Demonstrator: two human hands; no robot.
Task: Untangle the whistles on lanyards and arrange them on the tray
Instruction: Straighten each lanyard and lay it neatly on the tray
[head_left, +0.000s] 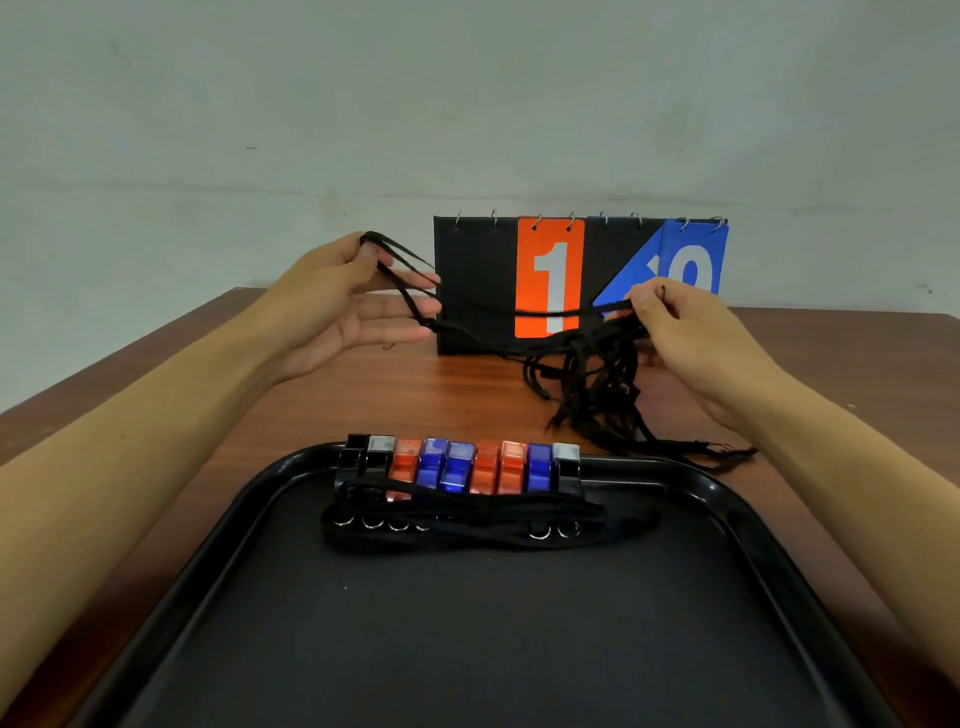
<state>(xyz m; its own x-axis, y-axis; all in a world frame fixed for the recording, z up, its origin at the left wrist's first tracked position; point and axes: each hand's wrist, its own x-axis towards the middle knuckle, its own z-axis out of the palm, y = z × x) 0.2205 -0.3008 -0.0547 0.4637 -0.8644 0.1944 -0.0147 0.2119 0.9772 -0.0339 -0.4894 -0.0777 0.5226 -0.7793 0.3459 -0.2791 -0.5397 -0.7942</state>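
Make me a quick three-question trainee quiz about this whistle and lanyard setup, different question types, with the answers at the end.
1. True or false: the row of whistles sits at the tray's far edge.
2. Multiple choice: the big knot of cords hangs nearest to: A) left hand B) right hand C) neither.
3. Which digit shows on the scoreboard's orange card?

Key: 1 true; 2 B; 3 one.
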